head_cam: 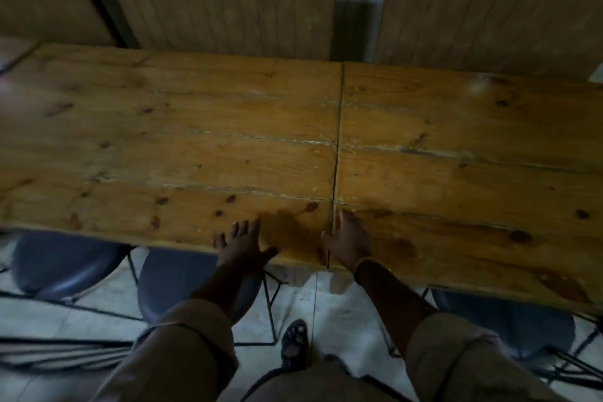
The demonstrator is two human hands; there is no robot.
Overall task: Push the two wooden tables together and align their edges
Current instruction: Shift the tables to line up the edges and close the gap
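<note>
Two plank-topped wooden tables stand side by side. The left table (169, 140) and the right table (463, 153) touch along a thin dark seam running from the far edge to the near edge. My left hand (243, 243) lies flat on the left table's near edge, fingers spread. My right hand (349, 243) rests on the right table's near corner, right beside the seam, its thumb at the joint. Neither hand holds anything. The near edges meet almost level at the seam.
Dark round stools (65, 268) with black wire legs sit under the near edge, another stool (522, 326) at the right. Brown bench backs (222, 3) line the far side against a pale wall. My sandalled foot (295, 343) stands on the tiled floor.
</note>
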